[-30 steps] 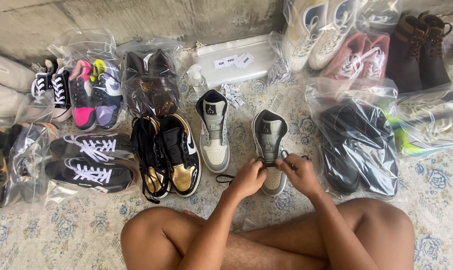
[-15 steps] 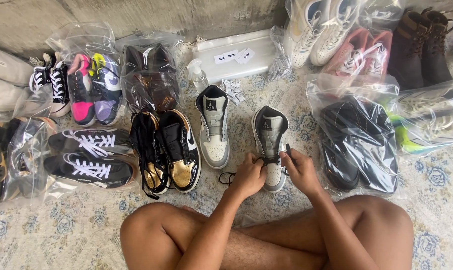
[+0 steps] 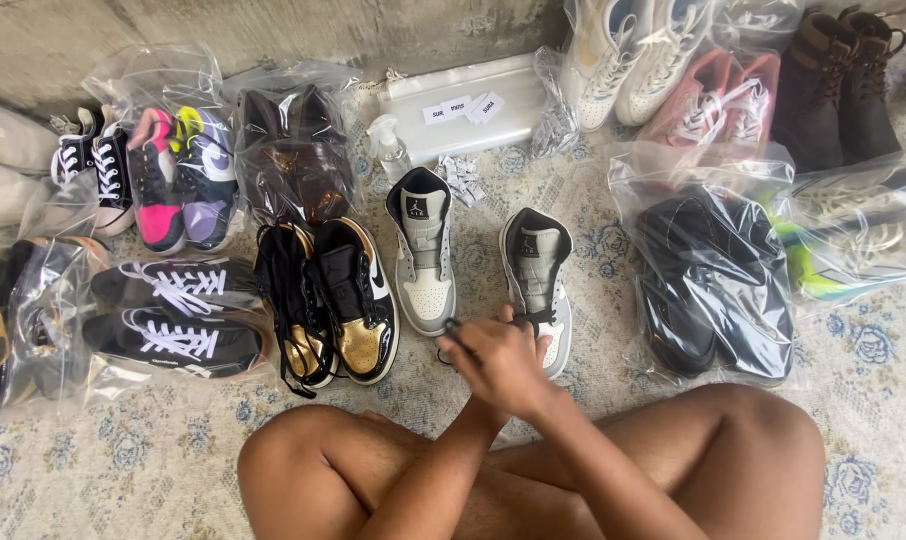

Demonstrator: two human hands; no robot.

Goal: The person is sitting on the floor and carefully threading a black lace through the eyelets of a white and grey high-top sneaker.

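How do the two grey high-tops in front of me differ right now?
The left grey shoe stands free of both hands and shows no lace; the right grey shoe has a black lace across its lower eyelets, and the overlapping hands cover its toe. Both are grey and white with black collars, toes pointing toward the person.

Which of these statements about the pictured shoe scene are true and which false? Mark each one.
1. Both hands meet over the toe of the right-hand grey high-top sneaker. True.
2. The black-and-gold sneakers are sealed in a plastic bag. False: they lie bare on the rug.
3. A clear spray bottle stands beyond the left-hand grey high-top sneaker. True.
4. The brown boots lie at far left. False: they are at far right.
5. The grey sneakers' laces are white. False: the lace is black.
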